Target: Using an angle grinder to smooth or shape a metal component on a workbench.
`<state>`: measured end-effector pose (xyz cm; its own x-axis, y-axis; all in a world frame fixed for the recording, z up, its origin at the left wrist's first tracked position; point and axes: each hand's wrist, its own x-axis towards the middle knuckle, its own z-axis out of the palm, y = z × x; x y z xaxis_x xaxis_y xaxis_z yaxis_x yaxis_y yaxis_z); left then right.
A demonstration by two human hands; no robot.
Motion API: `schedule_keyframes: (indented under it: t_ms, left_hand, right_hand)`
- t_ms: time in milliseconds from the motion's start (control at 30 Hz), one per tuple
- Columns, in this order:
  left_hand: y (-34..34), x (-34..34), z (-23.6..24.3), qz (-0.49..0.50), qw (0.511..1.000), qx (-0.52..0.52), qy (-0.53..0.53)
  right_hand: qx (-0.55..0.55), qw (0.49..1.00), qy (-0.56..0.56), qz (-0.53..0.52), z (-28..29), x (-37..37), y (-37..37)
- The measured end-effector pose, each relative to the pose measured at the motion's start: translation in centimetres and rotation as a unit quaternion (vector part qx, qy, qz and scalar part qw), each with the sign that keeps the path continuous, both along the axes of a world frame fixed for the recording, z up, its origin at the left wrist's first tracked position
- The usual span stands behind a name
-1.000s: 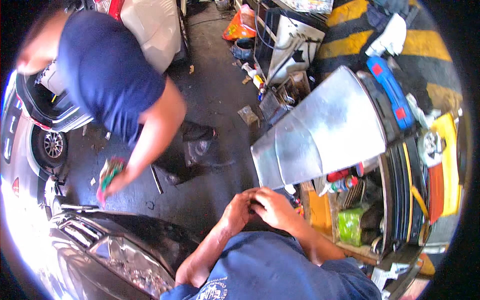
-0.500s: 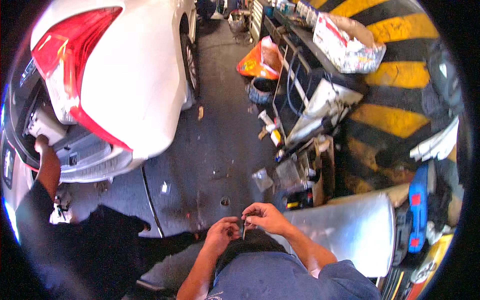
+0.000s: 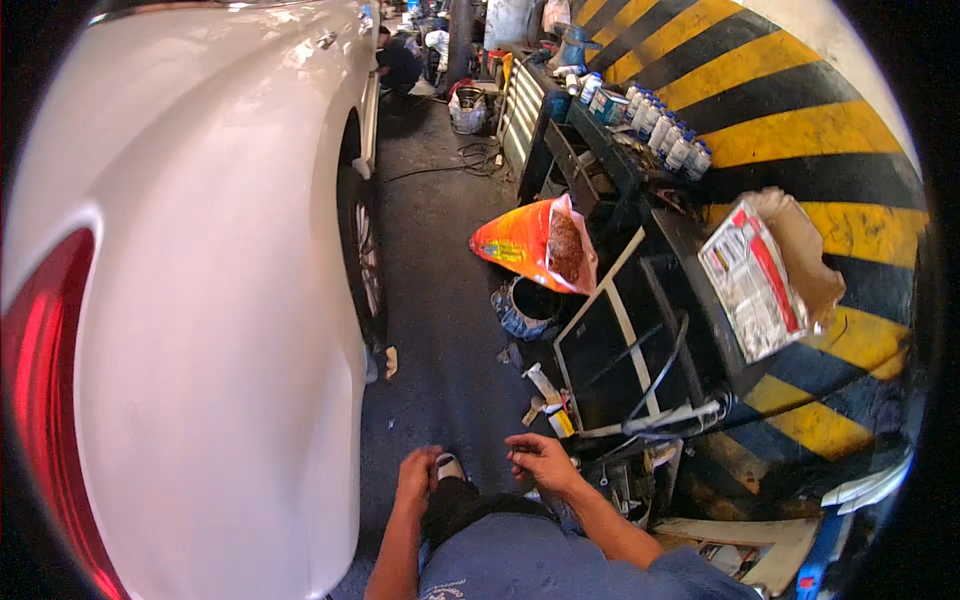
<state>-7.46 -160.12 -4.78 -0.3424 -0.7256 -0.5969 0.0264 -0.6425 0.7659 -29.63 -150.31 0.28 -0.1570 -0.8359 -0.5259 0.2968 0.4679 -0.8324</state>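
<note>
White car (image 3: 230, 300) stands along the left side, near the left hand (image 3: 418, 480). That hand curls loosely; cannot tell whether it holds anything. Right hand (image 3: 540, 462) half-closed, thumb near fingertips, contents unclear. Yellow-and-white container (image 3: 562, 424) lies just ahead of it on dark floor (image 3: 430, 340).

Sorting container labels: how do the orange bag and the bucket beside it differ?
Colour: the orange bag is bright orange with a pale inner edge; the bucket is stained blue-grey.
Size: the bag looks larger than the bucket.
Contents: the bag shows brown material; the bucket's inside is too dark to tell.
Shared: both are open.
</note>
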Motion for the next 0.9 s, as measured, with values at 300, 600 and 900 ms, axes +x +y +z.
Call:
schedule_keyframes:
  t_ms: [300,600,900]
  left_hand:
    - [-38.3,-24.0,4.2,-0.086,0.982,-0.144,0.089]
    - [-61.2,-28.3,-3.1,0.006,0.996,0.079,-0.029]
    - [-93.0,-40.2,-6.1,0.076,0.993,0.093,-0.006]
  right_hand:
    - [-0.031,0.985,-0.02,-0.17,-1.8,-16.6,-27.2]
    - [-0.021,0.989,-0.046,-0.141,-2.3,-35.5,-61.1]
    - [-0.133,0.984,-0.029,-0.118,-1.9,-50.0,-94.3]
